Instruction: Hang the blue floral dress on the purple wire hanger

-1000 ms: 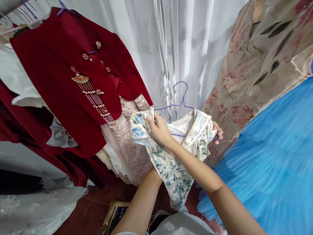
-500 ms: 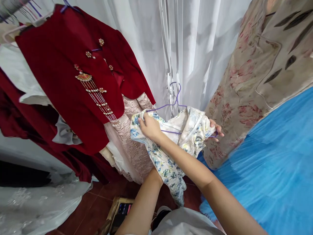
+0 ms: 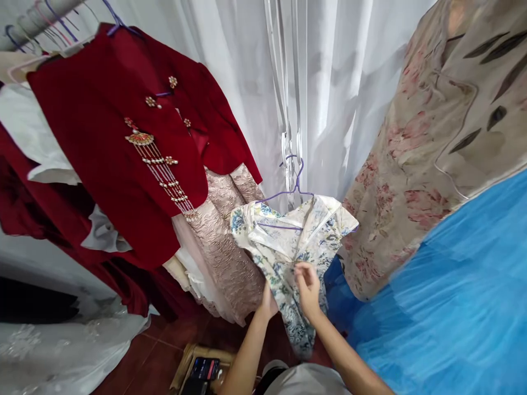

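Observation:
A white dress [image 3: 288, 299] with blue and yellow floral print hangs from a purple wire hanger [image 3: 297, 184], its wrapped V neckline towards me. My right hand [image 3: 308, 281] is at the dress's waist, fingers curled and thumb pressed in against the front fabric. Along the dress's left edge is my left hand [image 3: 268, 303]; its fingers go behind the cloth, so their pose is hidden. The hanger's hook sits by white hanging loops [image 3: 291, 148] in front of the curtain.
A dark red velvet jacket [image 3: 123, 159] with a beaded brooch hangs left, above a pink brocade skirt [image 3: 230, 241]. At right are a beige floral garment [image 3: 411, 159] and blue tulle [image 3: 448, 291]. A phone [image 3: 206, 368] rests on a wooden stool [image 3: 185, 365] below. White curtains [image 3: 239, 66] hang behind.
My right hand has left the dress's left shoulder and moved down to its waist. My left hand has withdrawn from the right shoulder to the dress's left side. My arms have uncrossed.

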`<state>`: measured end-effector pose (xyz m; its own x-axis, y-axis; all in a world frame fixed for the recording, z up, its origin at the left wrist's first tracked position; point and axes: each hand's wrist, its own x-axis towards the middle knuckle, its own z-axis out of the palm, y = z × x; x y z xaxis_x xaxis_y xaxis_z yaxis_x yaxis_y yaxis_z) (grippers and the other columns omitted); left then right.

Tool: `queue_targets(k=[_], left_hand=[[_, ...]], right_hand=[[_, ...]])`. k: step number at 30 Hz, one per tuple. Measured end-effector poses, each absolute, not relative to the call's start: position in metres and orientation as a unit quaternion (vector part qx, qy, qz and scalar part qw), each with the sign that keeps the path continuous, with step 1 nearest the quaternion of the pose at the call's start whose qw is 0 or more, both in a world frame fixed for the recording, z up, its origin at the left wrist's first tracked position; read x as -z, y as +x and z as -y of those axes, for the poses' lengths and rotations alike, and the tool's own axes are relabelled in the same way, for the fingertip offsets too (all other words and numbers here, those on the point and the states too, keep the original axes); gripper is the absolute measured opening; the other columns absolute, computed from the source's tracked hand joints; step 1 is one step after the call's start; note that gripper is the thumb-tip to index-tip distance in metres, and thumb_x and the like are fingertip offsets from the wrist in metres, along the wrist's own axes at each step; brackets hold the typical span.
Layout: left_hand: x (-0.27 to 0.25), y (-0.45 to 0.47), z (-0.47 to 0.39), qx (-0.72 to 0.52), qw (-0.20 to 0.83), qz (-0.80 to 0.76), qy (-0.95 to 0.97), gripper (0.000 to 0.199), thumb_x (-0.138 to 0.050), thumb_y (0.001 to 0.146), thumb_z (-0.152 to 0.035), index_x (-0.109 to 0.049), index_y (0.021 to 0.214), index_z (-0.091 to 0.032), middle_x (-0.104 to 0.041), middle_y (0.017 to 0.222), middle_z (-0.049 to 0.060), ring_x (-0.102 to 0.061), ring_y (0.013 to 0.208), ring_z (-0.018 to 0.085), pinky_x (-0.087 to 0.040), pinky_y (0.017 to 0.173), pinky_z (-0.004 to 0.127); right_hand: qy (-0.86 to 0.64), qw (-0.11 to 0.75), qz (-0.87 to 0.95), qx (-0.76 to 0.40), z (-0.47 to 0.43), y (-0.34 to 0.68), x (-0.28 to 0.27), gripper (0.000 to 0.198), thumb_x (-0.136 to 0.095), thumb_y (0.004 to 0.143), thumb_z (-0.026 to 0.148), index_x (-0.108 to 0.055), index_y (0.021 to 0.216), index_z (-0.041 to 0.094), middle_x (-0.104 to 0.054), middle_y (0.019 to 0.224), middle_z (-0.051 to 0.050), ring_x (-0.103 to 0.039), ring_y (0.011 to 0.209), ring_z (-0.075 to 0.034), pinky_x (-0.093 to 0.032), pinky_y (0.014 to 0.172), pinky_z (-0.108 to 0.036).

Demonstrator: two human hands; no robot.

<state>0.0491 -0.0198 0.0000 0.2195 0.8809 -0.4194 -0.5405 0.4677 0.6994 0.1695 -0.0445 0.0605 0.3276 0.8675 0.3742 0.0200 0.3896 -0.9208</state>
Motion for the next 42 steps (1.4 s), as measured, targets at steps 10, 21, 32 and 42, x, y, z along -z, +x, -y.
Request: queue_targets(k=[10,21,32,42], left_hand=[[0.026,0.052,0.051,-0.541,0.618,-0.486,0.299,0.052,-0.072,0.073,-0.062,-0.070,0.115,-0.031,-0.069,0.131,0.007,-0.049,0.142,0.031,-0.039,0.120,0.046],[0.022,0.060,0.059,-0.588,0.225,-0.521,0.576,0.039,-0.066,0.088,-0.037,-0.058,0.121,-0.018,-0.064,0.121,0.014,-0.061,0.117,0.027,-0.048,0.105,0.044],[0.000,0.071,0.067,-0.551,0.214,-0.488,0.642,0.018,-0.055,0.091,-0.026,-0.059,0.076,-0.019,-0.062,0.077,0.004,-0.060,0.080,0.020,-0.048,0.077,0.030],[-0.026,0.078,0.086,-0.486,0.200,-0.442,0.727,0.018,-0.054,0.094,-0.022,-0.061,0.078,-0.020,-0.065,0.076,0.004,-0.062,0.079,0.019,-0.046,0.074,0.029]], right_hand=[[-0.545,0.573,0.497,-0.357,0.023,0.195,-0.045,0.037,-0.065,0.085,0.057,-0.055,0.091,0.022,-0.051,0.058,0.005,-0.050,0.055,-0.018,-0.041,0.058,-0.031],[-0.493,0.563,0.487,-0.450,0.055,0.180,-0.037,0.044,-0.069,0.083,0.059,-0.051,0.066,0.023,-0.057,0.051,0.001,-0.051,0.046,-0.015,-0.039,0.049,-0.026],[-0.456,0.573,0.440,-0.520,0.080,0.175,-0.052,0.043,-0.067,0.086,0.055,-0.059,0.064,0.019,-0.055,0.048,0.002,-0.040,0.041,-0.010,-0.030,0.044,-0.024],[-0.426,0.679,0.422,-0.424,0.018,0.181,-0.174,0.041,-0.072,0.081,0.050,-0.062,0.058,0.019,-0.054,0.044,0.002,-0.032,0.037,-0.008,-0.022,0.039,-0.025]])
